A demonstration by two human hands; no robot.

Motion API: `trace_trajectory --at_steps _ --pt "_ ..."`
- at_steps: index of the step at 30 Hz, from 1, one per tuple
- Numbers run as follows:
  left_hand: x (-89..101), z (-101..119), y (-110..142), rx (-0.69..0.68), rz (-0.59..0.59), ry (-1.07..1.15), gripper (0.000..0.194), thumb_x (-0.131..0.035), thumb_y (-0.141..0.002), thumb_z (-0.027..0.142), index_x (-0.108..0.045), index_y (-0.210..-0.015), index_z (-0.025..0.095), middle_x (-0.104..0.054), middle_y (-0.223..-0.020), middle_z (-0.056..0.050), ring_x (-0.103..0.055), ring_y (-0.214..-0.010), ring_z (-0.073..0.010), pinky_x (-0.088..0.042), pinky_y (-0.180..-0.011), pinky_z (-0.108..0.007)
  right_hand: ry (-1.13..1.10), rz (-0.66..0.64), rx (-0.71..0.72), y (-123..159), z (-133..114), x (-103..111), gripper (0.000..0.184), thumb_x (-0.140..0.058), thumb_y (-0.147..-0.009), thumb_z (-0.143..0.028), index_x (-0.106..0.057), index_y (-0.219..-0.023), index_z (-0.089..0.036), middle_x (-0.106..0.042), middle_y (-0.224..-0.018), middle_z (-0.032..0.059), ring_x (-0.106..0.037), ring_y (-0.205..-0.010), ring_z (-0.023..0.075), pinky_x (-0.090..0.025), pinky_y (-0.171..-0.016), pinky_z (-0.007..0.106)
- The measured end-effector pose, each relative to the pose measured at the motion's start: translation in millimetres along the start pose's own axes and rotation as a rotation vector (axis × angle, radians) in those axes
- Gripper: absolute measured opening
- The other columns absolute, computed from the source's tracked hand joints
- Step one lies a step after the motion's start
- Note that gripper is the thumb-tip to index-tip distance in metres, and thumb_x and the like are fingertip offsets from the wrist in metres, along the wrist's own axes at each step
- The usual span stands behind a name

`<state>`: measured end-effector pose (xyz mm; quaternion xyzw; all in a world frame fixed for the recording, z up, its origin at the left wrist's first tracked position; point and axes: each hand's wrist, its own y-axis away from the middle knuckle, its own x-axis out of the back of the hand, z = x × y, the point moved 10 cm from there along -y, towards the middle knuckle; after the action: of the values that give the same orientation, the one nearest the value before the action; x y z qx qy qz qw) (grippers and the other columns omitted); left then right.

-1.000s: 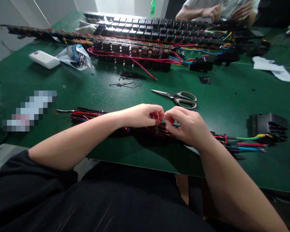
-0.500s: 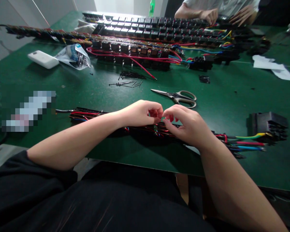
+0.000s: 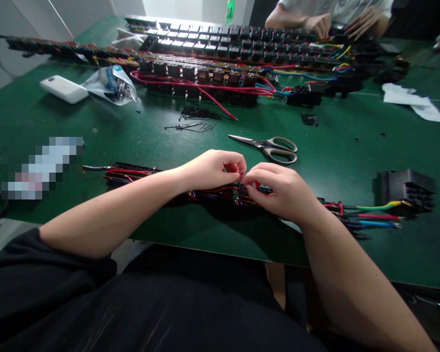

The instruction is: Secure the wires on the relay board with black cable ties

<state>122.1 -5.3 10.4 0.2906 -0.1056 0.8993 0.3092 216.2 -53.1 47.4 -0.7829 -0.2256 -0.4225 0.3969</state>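
Note:
A long black strip assembly with red, blue and brown wires [image 3: 220,193] lies across the table close to my body. Over its middle, my left hand [image 3: 222,168] is curled, thumb and fingertips pinched together. My right hand [image 3: 275,188] meets it from the right, its fingers also pinched, the tips almost touching those of the left. Whatever sits between the fingertips is too small to make out. From the strip's right end come loose green-yellow, red and blue wires [image 3: 381,215], near a black connector block [image 3: 407,190]. Scissors [image 3: 266,146] lie just beyond my hands.
Finished-looking black strips with wires [image 3: 220,49] are stacked across the back. Loose black pins [image 3: 196,120], a plastic bag [image 3: 115,85], a white case [image 3: 64,89] and white paper [image 3: 414,101] lie around. Another person's hands [image 3: 363,24] are at the far right.
My right hand's fingers have closed in and dipped slightly toward the left fingertips. The left hand stays nearly in place. The strip and scissors have not moved.

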Motion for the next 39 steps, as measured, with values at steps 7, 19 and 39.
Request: trace_trajectory --at_steps 7,19,39 --pt "-1.3 -1 0 -0.012 -0.009 0.036 0.008 -0.060 -0.085 0.021 -0.066 -0.089 0.018 -0.063 -0.074 0.005 -0.055 -0.070 -0.0092 -0.041 -0.067 -0.021 0.023 0.014 0.029 0 -1 3 0.015 -0.061 -0.094 -0.016 -0.075 -0.089 -0.017 -0.076 -0.089 0.0085 -0.071 -0.077 0.0190 -0.054 -0.068 0.029" --pt "-0.9 4 1 -0.046 -0.016 -0.014 0.009 -0.059 -0.087 0.022 -0.066 -0.091 0.018 -0.063 -0.076 0.005 -0.055 -0.072 -0.0098 -0.041 -0.069 -0.021 0.015 0.022 0.040 0 -2 5 0.016 -0.061 -0.094 -0.014 -0.076 -0.089 -0.016 -0.077 -0.089 0.0090 -0.071 -0.075 0.0187 -0.054 -0.067 0.029" --pt "-0.8 14 4 -0.095 -0.004 -0.028 0.009 -0.056 -0.090 0.020 -0.064 -0.094 0.019 -0.063 -0.079 0.005 -0.054 -0.074 -0.0097 -0.039 -0.071 -0.022 0.003 -0.047 0.000 -1 0 -4 0.016 -0.057 -0.094 -0.016 -0.071 -0.085 -0.018 -0.074 -0.086 0.0074 -0.068 -0.075 0.0183 -0.050 -0.067 0.029"
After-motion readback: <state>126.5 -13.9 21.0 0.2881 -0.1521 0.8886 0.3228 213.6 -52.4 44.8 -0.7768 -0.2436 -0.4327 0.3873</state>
